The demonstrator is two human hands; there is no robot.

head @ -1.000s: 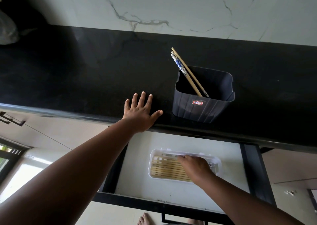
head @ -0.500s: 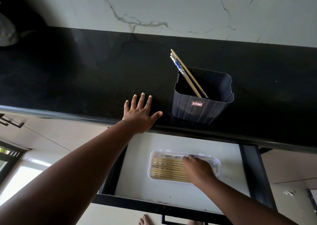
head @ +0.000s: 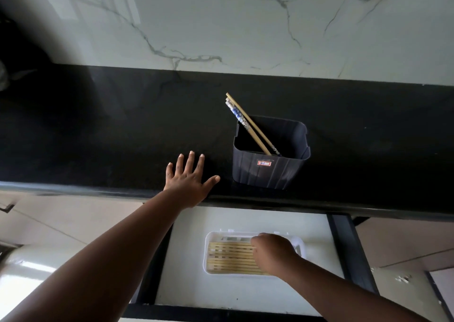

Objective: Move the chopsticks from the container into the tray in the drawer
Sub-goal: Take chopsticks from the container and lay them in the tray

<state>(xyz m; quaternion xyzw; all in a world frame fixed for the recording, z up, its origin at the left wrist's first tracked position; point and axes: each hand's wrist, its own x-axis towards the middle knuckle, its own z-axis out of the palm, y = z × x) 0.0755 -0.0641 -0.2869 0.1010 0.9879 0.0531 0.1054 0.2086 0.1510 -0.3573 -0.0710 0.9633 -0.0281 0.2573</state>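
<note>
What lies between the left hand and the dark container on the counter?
Nothing: the head view shows only bare black counter between the left hand and the container.

Your left hand (head: 189, 179) lies flat, palm down, on the front edge of the countertop (head: 98, 135), fingers straight and spread, thumb splayed out to the right. Your left forearm runs back from it toward the lower left, below the countertop edge. Your right hand (head: 272, 253) is lower, beneath and in front of the countertop, back of the hand up, fingers bent downward; what the fingertips hold cannot be told. Your right forearm stretches back toward the lower right.
</note>
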